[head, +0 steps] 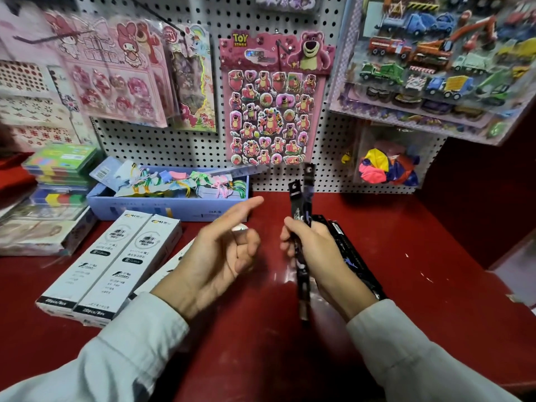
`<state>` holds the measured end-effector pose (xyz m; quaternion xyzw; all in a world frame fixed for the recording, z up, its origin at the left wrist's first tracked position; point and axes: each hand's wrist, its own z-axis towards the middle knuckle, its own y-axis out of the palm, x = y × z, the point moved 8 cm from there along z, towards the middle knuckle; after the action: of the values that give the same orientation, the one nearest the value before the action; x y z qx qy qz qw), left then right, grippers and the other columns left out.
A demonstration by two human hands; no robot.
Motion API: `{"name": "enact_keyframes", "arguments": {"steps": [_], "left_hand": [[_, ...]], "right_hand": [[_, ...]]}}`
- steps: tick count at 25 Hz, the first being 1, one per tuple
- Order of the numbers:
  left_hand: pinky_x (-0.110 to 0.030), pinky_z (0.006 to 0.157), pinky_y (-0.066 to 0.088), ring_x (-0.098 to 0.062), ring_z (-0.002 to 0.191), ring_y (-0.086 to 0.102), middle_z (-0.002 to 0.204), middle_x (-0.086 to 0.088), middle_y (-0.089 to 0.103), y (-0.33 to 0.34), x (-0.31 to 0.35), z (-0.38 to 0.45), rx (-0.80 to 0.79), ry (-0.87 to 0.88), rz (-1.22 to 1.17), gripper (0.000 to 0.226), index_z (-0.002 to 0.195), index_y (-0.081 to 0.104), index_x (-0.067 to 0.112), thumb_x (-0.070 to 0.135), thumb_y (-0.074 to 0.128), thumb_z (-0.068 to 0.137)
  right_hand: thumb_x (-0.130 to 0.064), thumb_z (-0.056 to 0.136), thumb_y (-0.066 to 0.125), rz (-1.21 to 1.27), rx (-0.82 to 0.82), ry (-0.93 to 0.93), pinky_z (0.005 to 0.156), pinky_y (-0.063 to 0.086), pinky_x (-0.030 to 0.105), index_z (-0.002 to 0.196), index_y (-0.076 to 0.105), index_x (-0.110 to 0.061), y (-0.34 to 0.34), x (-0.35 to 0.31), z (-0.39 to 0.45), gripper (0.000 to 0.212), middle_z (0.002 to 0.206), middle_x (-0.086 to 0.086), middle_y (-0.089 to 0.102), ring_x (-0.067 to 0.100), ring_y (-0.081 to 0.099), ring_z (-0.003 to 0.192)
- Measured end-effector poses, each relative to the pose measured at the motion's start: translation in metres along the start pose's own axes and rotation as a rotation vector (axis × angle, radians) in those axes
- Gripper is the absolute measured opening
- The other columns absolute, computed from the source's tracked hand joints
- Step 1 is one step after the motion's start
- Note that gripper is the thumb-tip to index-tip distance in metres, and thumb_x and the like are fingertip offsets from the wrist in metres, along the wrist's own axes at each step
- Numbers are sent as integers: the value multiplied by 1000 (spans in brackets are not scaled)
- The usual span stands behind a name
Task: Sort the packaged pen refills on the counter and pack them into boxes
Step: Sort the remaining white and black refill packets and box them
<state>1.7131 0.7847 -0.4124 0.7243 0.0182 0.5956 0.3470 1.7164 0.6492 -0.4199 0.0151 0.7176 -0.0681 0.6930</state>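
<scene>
Gripping two black packaged pen refills upright, the right hand is hovering over the red desk, its fingers curling round the middle of the packets so their hanger tabs are sticking up toward the pegboard and their lower ends are pointing down toward the near edge. More black refill packets are lying on the desk just behind and beside that hand, running diagonally toward the right sleeve.

Left of the held refills, the left hand is floating palm-up with its grip spread, forefinger and thumb stretching out, the other fingers loosely bent and holding nothing; a clear gap is separating the two hands.

Further left of the refills, two grey-white boxes are lying side by side and touching, closed, their near ends sitting toward the front of the desk. A third pale box is showing partly under the left wrist. Behind the boxes, a pale blue tray of coloured tags is resting against the foot of the pegboard.

Right of the held refills, bare red desk is stretching out to a dark red side wall, giving the widest free surface. In front of the refills, bare desk is lying between the two sleeves. Above them a pink sticker sheet is hanging on the pegboard, its lower edge just above the refill tabs
</scene>
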Motion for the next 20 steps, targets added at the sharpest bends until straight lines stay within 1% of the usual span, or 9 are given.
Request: {"name": "enact_keyframes", "arguments": {"steps": [2,5,7,10,11,13,15,17,20], "left_hand": [[-19,50,43,-10,52,55,70,-6,58,-6,-3,0,156,116,299,54,128,56,12,6,74,77],[-21,75,54,-8,81,65,95,0,68,10,-30,-2,61,126,629,69,122,53,28,-3,79,66],[-29,66,55,-14,71,66,83,-4,70,3,-35,-1,158,137,654,51,109,54,32,-2,68,74],[-22,37,38,-13,40,47,54,-2,55,-19,-41,5,325,29,497,24,87,60,28,6,54,80],[-19,34,33,-12,35,41,49,1,49,-24,-42,7,348,6,469,18,83,60,26,9,54,83],[-17,34,29,-11,31,31,44,2,38,-29,-46,10,339,-45,388,20,79,59,21,11,49,93],[-20,40,33,-12,36,36,46,0,41,-25,-49,10,297,-73,355,26,77,64,19,12,50,97],[-22,44,39,-12,44,46,53,-3,53,-20,-49,7,258,-63,380,26,76,72,19,16,57,97],[-22,50,43,-10,47,49,57,1,55,-14,-42,6,238,0,315,20,84,78,20,19,61,94]], "right_hand": [[-28,101,50,212,-51,50,53,49,23,69,61,-13,8,-2,-5,37,61,0,67,8,61,52],[-40,100,49,183,-104,115,71,60,31,92,63,-11,28,12,-13,34,85,9,73,14,72,76],[-45,98,51,-41,-179,157,76,57,38,112,61,-12,36,24,-14,36,101,8,69,19,68,86],[-26,93,62,-28,-445,176,62,47,29,117,56,-21,32,15,-13,25,86,-5,69,13,62,68],[-25,91,65,-27,-390,176,63,47,28,118,57,-22,14,9,-5,28,88,-6,72,13,63,69],[-25,91,65,-204,-75,158,66,49,31,124,57,-17,-47,4,17,35,93,-2,73,19,66,75],[-31,89,64,-813,195,189,80,50,35,122,59,-17,-105,7,29,36,106,4,70,28,66,95],[-36,85,65,-1149,231,346,86,49,36,114,63,-18,-132,27,29,34,120,8,66,32,63,110],[-29,81,65,-1093,256,379,74,45,31,94,68,-21,-135,43,31,15,108,9,71,32,66,100]]}}
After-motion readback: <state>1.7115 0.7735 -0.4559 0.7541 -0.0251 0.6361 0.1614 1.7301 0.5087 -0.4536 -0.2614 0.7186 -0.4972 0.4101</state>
